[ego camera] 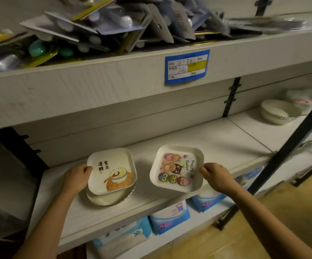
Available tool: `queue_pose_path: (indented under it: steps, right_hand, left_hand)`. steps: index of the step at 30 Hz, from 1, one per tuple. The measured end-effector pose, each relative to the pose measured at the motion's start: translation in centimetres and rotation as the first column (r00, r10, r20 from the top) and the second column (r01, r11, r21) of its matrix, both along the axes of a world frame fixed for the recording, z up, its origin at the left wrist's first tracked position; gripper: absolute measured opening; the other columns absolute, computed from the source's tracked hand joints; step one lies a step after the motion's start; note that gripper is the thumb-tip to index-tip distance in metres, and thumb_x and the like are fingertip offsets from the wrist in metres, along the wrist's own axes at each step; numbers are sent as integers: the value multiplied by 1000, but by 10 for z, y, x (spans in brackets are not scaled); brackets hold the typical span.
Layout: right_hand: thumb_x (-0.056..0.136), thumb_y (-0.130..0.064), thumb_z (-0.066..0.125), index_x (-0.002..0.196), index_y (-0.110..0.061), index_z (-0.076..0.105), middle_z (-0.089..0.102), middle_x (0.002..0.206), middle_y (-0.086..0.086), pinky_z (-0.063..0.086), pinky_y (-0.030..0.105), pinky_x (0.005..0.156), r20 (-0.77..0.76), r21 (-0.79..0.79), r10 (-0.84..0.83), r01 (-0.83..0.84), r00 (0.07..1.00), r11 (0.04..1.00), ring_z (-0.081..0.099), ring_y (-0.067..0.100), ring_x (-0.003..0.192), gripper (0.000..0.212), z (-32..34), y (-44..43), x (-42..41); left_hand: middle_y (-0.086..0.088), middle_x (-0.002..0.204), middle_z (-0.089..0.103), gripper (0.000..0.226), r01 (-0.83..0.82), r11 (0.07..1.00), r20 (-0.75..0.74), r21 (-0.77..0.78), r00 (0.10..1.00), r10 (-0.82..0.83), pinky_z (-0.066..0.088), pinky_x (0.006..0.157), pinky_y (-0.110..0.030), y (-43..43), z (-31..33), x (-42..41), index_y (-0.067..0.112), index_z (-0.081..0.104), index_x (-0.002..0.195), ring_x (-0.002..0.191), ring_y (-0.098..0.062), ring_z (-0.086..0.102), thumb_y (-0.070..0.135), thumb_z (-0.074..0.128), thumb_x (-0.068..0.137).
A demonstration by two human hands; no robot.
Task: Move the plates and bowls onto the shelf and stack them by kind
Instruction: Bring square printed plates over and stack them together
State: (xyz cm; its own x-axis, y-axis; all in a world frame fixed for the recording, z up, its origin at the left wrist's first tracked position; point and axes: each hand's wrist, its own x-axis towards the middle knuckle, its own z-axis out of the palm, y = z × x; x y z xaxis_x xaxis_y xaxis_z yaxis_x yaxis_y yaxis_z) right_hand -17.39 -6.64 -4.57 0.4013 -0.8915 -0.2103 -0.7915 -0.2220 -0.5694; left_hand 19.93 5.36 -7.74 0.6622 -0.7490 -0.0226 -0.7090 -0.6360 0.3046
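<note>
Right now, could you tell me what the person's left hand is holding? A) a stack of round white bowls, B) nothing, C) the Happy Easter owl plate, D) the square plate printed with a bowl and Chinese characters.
D: the left hand grips the left edge of the bowl-print plate on its stack.

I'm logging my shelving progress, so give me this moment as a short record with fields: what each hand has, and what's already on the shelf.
left hand: grips bowl-picture plate, on top of a plate pile
right hand: holds owl plate, tilted
shelf: white, middle level
already stacked: white bowls, far right
shelf above: packaged goods
</note>
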Motion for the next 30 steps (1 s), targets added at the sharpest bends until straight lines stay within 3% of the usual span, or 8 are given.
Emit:
queue_pose_path:
  steps: [4, 6, 12, 15, 17, 22, 24, 30]
  right_hand:
    - [97, -22, 40, 88, 8, 63, 63, 80, 20, 48, 38, 72, 18, -28, -20, 21, 1000, 999, 58, 33, 75, 39, 4, -4, -21]
    - [97, -21, 40, 92, 10, 63, 65, 89, 26, 48, 46, 81, 36, -49, -29, 30, 999, 998, 60, 39, 85, 39, 7, -7, -34]
    - [97, -21, 41, 70, -9, 59, 59, 70, 8, 46, 33, 66, 87, -45, -75, 79, 993, 996, 55, 21, 66, 35, 14, -16, -95]
    - [97, -22, 41, 73, -6, 60, 59, 68, 6, 46, 34, 67, 98, -34, -129, 133, 987, 990, 54, 19, 64, 34, 16, -19, -135]
    - [96, -22, 42, 79, -1, 64, 62, 72, 10, 47, 33, 68, 102, -42, -150, 155, 983, 987, 58, 23, 69, 35, 17, -22, -165]
    - [97, -21, 41, 85, 5, 65, 66, 82, 16, 50, 39, 74, 103, -72, -195, 203, 975, 977, 62, 30, 79, 37, 20, -28, -247]
    - [97, -20, 42, 90, 8, 66, 68, 87, 21, 52, 45, 78, 110, -84, -209, 219, 972, 972, 63, 33, 81, 38, 21, -32, -284]
    - [95, -18, 44, 82, 8, 63, 67, 84, 24, 46, 41, 70, 66, -122, -301, 307, 951, 944, 61, 36, 80, 35, 18, -45, -390]
  left_hand:
    - [-19, 70, 58, 33, 17, 992, -18, -121, 1000, -20, 32, 59, -32, -1, 16, -7, 8, 49, 64, 68, -32, 52, 21, 42, 94]
    - [-19, 67, 54, 34, 23, 985, -20, -170, 999, -27, 32, 59, -33, -4, 26, -17, 9, 45, 60, 69, -34, 52, 18, 43, 93]
    - [-10, 51, 46, 34, 131, 960, -36, -247, 989, -145, 29, 52, -29, -23, 57, -81, 13, 39, 53, 53, -27, 42, 31, 39, 82]
    - [-7, 51, 43, 35, 216, 943, -40, -252, 972, -233, 26, 53, -29, -43, 64, -123, 14, 38, 54, 52, -24, 37, 25, 44, 87]
    - [-9, 52, 44, 35, 261, 932, -52, -251, 958, -282, 25, 53, -29, -55, 65, -154, 11, 42, 56, 54, -23, 38, 20, 44, 89]
    - [-9, 49, 42, 31, 363, 902, -77, -234, 918, -390, 27, 53, -31, -84, 65, -245, 12, 35, 51, 52, -25, 37, 36, 34, 71]
    - [-4, 47, 36, 31, 401, 883, -93, -244, 897, -433, 25, 54, -30, -96, 63, -283, 16, 30, 49, 50, -22, 33, 33, 36, 74]
    - [-2, 49, 37, 41, 432, 869, -148, -242, 869, -473, 25, 55, -29, -134, 48, -388, 16, 31, 50, 52, -20, 34, 19, 44, 89]
